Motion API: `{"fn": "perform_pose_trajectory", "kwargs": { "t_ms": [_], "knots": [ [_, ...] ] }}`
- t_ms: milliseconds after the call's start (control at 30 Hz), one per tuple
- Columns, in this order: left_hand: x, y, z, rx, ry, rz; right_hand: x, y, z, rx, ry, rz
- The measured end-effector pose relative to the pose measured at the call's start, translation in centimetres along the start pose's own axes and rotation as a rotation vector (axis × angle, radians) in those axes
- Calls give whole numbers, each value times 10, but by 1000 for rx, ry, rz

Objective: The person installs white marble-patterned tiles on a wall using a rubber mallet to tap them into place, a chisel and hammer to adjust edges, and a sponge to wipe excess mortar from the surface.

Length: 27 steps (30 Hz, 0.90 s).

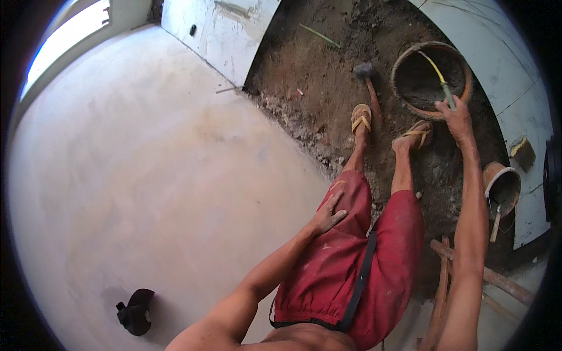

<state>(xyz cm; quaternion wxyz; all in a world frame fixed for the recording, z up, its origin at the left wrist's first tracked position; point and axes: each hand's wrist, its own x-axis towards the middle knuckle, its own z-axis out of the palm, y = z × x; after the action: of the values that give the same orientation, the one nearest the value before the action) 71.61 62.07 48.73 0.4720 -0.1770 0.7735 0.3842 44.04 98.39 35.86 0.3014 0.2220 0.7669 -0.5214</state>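
My right hand [456,117] is closed round the grey-green grip of a hand tool [440,76]. Its thin, curved yellow part reaches over a round, brown-rimmed basin [404,104] with dark grey, wet-looking material inside. I cannot make out the tool's far end clearly. On my left thigh, over red shorts [328,263], my left hand [331,217] lies with fingers apart, holding nothing. My feet, in yellow flip-flops [362,119], are on bare dirt [316,76] just short of the basin.
A hammer [364,71] with a wooden handle lies beside my left foot. To the right stand a small bucket [492,169] with a handled tool in it and a sponge-like block [523,154]. Wooden poles [506,284] lie low right. A black object [136,312] rests on the pale floor [175,193].
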Motion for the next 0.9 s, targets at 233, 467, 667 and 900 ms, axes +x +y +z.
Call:
{"fn": "perform_pose_trajectory", "kwargs": {
  "t_ms": [233, 467, 667, 900],
  "knots": [
    [-75, -18, -8, -461, -267, -551, -43, 67, -23, -168, 69, 134],
    [-132, -36, 5, -899, -141, -492, -96, 95, -24, -368, 375, 5],
    [-146, -63, 5, -428, 243, -568, -230, 137, 25, -109, -86, 451],
    [-149, -129, -41, -86, 168, -604, -381, 114, 75, 232, -299, 1050]
  ]
}}
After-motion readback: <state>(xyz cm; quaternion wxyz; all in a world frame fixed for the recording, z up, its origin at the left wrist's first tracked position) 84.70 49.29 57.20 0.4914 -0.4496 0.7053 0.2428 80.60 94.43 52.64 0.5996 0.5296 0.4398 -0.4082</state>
